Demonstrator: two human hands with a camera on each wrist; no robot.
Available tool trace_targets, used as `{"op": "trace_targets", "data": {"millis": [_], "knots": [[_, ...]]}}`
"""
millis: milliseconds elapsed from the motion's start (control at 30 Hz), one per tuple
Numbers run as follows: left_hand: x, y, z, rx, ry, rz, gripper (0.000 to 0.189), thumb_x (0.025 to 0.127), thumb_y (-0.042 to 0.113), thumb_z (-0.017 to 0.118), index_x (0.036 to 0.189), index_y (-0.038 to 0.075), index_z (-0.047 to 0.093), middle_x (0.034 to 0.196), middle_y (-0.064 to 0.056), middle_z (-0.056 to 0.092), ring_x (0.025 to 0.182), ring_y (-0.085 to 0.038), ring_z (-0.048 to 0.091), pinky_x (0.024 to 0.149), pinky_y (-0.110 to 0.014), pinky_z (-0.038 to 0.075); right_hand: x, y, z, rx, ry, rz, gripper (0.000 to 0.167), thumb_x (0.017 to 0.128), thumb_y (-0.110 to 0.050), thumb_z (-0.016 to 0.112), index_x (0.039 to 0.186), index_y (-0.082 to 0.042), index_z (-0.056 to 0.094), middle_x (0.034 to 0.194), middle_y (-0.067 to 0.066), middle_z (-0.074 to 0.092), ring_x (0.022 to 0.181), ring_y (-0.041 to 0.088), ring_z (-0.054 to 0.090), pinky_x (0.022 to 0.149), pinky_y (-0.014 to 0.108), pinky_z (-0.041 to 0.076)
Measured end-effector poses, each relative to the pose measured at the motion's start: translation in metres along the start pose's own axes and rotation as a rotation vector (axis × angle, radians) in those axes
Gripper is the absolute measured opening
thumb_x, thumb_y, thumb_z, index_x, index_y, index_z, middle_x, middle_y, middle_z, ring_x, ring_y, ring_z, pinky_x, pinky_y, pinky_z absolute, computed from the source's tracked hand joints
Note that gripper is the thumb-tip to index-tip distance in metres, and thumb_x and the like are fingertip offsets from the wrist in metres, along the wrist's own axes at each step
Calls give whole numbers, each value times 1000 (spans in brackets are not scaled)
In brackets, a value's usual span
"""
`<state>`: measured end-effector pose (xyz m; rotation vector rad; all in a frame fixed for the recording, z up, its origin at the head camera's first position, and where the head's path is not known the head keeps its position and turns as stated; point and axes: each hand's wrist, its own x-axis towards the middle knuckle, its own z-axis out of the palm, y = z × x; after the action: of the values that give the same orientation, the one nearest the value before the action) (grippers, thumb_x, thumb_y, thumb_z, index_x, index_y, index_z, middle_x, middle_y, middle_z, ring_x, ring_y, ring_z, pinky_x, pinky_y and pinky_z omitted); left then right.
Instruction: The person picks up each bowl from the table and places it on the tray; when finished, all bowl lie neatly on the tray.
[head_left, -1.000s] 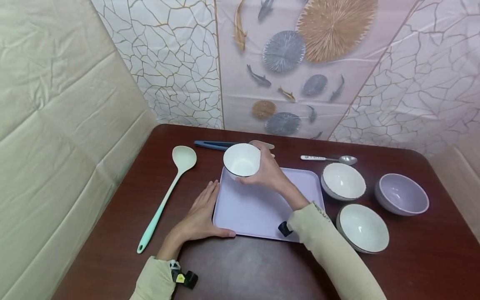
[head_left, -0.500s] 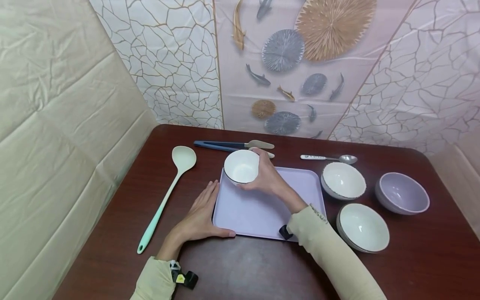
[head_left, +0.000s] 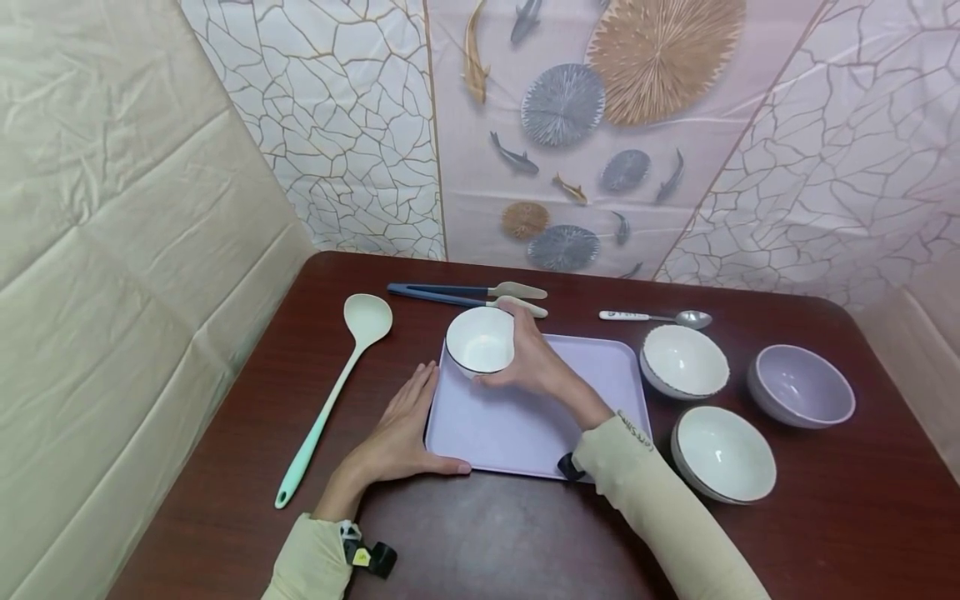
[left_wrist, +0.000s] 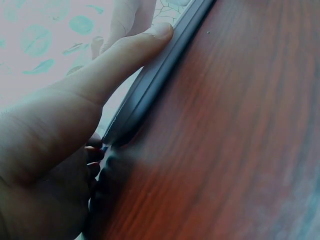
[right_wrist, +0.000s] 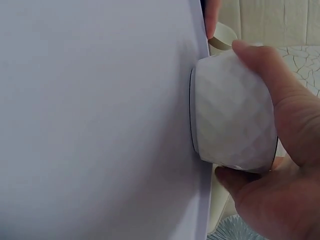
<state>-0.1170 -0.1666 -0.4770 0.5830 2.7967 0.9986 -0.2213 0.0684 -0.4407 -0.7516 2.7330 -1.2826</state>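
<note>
A small white bowl with a dark rim is gripped at its right side by my right hand. In the right wrist view the bowl shows a faceted outer wall, its base close to the tray; I cannot tell whether they touch. The light purple tray lies flat, the bowl over its back left corner. My left hand rests with straight fingers along the tray's left edge, its thumb on the front edge. The left wrist view shows that thumb against the tray's rim.
A mint-green ladle lies at the left. Blue-handled tongs lie behind the tray. To its right are a scalloped white bowl, another white bowl, a purple bowl and a spoon.
My right hand has lowered the white bowl toward the tray's back left corner, uncovering the tongs' tips behind it. The left hand has stayed on the tray.
</note>
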Motion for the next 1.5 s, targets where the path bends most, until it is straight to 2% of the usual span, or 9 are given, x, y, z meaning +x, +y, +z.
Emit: {"op": "trace_targets", "data": {"millis": [200, 367, 500, 633, 767, 900, 1033, 1300, 1500], "knots": [[3, 3, 4, -3, -16, 3, 141, 58, 79, 75, 158, 8, 5, 163, -10, 3, 148, -25, -1, 114, -54, 11, -9, -2, -12, 19, 24, 81, 134, 55, -45, 95, 154, -8, 12, 152, 14, 28, 139, 27, 27, 107, 47, 32], [3, 3, 6, 10, -23, -11, 141, 58, 82, 72, 158, 11, 2, 164, -7, 1, 148, -21, -3, 114, -54, 10, -21, -15, -38, 18, 62, 55, 129, 60, -47, 93, 154, -7, 13, 152, 15, 29, 140, 27, 28, 110, 46, 29], [-2, 1, 4, 10, -4, -25, 141, 59, 80, 73, 158, 11, 2, 164, -5, 0, 148, -20, -5, 114, -55, 10, -46, -26, -97, 35, 129, 5, 119, 69, -35, 91, 155, -10, 12, 150, 16, 32, 140, 29, 30, 112, 46, 26], [-7, 0, 1, 10, 20, -42, 141, 58, 77, 76, 158, 11, 3, 164, -6, 1, 148, -21, -4, 113, -58, 10, -88, -10, -172, 3, 251, 20, 108, 73, -18, 89, 154, -13, 18, 148, 15, 36, 138, 31, 32, 112, 47, 25], [-10, 0, -1, 25, 23, -36, 141, 58, 77, 76, 158, 10, 3, 163, -8, 2, 148, -24, -3, 112, -60, 10, -142, 29, -229, -42, 375, 178, 100, 79, -16, 84, 155, -15, 18, 150, 16, 33, 140, 32, 29, 115, 42, 19], [-5, 4, 2, 14, 10, -15, 140, 59, 75, 78, 158, 10, 4, 163, -9, 3, 148, -25, -3, 111, -61, 11, -195, 74, -262, -57, 458, 352, 96, 85, -21, 78, 156, -19, 13, 153, 21, 26, 143, 34, 22, 117, 38, 13], [1, 7, 7, 14, -1, -5, 140, 59, 74, 79, 158, 9, 4, 163, -9, 3, 148, -25, -3, 111, -61, 11, -231, 104, -273, -71, 487, 438, 94, 88, -23, 75, 157, -17, 11, 152, 25, 24, 142, 38, 21, 117, 40, 11], [0, 5, 8, 29, 9, -5, 140, 59, 76, 77, 158, 10, 4, 163, -8, 4, 148, -26, -2, 111, -61, 12, -242, 131, -262, -71, 442, 481, 99, 88, -28, 75, 155, -3, 7, 152, 31, 21, 135, 50, 23, 113, 54, 14], [1, 6, 8, 20, 8, 4, 139, 60, 75, 78, 158, 10, 4, 163, -8, 3, 148, -25, -2, 111, -60, 12, -243, 150, -248, -96, 414, 499, 108, 85, -30, 78, 156, -5, 2, 151, 32, 20, 124, 46, 31, 101, 29, 30]]}}
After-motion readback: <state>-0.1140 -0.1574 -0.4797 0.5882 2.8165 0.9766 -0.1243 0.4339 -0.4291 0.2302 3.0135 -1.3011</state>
